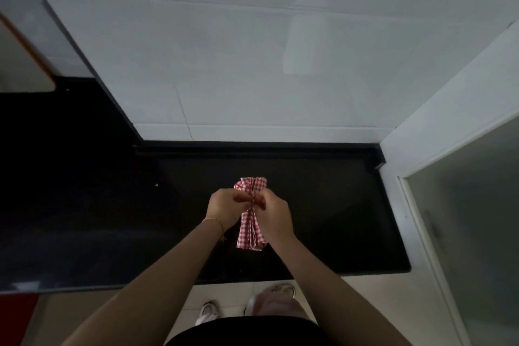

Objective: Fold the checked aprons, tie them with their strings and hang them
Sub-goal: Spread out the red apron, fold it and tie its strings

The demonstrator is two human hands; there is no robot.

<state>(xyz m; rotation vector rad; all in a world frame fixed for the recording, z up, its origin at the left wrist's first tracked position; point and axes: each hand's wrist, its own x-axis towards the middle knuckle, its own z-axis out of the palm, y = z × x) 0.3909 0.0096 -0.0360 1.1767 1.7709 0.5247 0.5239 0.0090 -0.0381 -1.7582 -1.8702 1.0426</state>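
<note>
A red-and-white checked apron [250, 230], folded into a narrow bundle, lies lengthwise on the black counter [337, 205]. Its middle is cinched by its string, so both ends flare out. My left hand [226, 208] and my right hand [273, 215] meet over the cinched middle. Each hand pinches the string with curled fingers. The knot itself is mostly hidden between my fingertips.
The counter runs left into an L-shaped corner under a white tiled wall [252, 64]. A white wall and a frosted glass door [463, 233] stand at the right. A white board with an orange edge [25, 64] leans at the far left. My shoes show below the counter edge.
</note>
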